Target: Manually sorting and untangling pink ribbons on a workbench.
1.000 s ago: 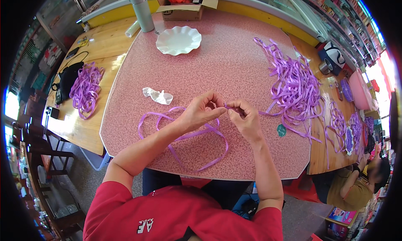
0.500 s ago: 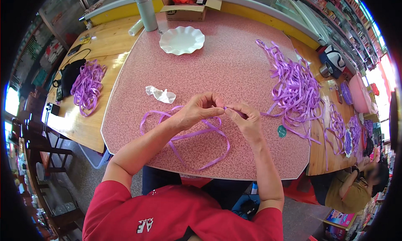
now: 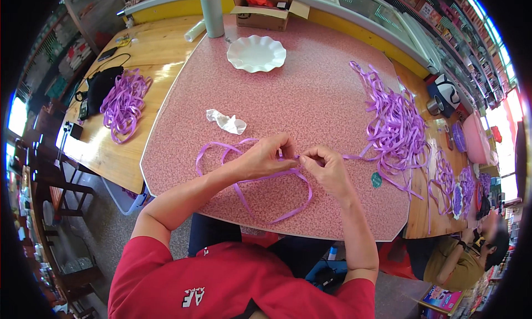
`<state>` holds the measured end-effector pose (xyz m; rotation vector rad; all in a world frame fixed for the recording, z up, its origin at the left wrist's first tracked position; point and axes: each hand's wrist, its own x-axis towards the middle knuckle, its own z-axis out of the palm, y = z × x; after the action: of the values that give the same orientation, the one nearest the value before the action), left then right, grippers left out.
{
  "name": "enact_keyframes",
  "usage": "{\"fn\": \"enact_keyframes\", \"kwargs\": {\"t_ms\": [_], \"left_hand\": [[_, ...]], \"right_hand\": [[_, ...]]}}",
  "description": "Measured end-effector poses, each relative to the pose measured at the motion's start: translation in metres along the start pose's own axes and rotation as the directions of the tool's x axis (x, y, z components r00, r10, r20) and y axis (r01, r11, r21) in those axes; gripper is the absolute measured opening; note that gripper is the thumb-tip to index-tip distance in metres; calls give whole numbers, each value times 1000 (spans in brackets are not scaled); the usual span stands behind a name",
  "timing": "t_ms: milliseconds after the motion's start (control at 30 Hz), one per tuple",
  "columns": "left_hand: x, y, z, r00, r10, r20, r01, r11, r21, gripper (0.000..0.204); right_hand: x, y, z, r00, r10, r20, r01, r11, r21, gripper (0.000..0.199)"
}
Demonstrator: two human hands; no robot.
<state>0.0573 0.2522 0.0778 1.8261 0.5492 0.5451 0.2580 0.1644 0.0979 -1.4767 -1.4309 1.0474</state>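
A narrow purple ribbon [image 3: 238, 189] lies in loose loops on the pink speckled table [image 3: 310, 97], in front of me and under my left forearm. My left hand [image 3: 270, 154] pinches this ribbon between thumb and fingers. Close beside it, my right hand [image 3: 327, 166] is closed on the same strip, its fingers curled and the thumb bent in. A short bit of purple shows between the fingertips; its exact shape is too small to make out. From my right hand the strip runs on toward a big tangled pile of purple ribbon [image 3: 394, 125] at the right.
Crumpled white tissue [image 3: 226, 121] lies beyond my left hand. A scalloped white plate [image 3: 256, 54], a pale green flask [image 3: 211, 11] and an open cardboard box [image 3: 261, 19] stand farther back. More purple ribbon [image 3: 126, 104] lies on the left wooden table. A co-worker [image 3: 460, 258] sits at the right.
The whole view has shifted a little, so things on the table appear farther right. My right hand's fingers are more curled, and both hands still pinch the ribbon close together.
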Motion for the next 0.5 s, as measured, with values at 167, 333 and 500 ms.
{"fn": "enact_keyframes", "kwargs": {"t_ms": [167,333,500], "left_hand": [[-5,9,1,990,117,-82,-114,993,37,19],[-6,10,0,979,177,-99,-167,980,104,13],[-7,5,0,964,232,-130,-214,967,136,11]], "right_hand": [[-3,0,6,998,12,-65,-6,995,95,7],[-5,-2,15,994,24,-107,-14,996,86,7],[-7,-1,16,994,34,-105,-29,998,55,9]]}}
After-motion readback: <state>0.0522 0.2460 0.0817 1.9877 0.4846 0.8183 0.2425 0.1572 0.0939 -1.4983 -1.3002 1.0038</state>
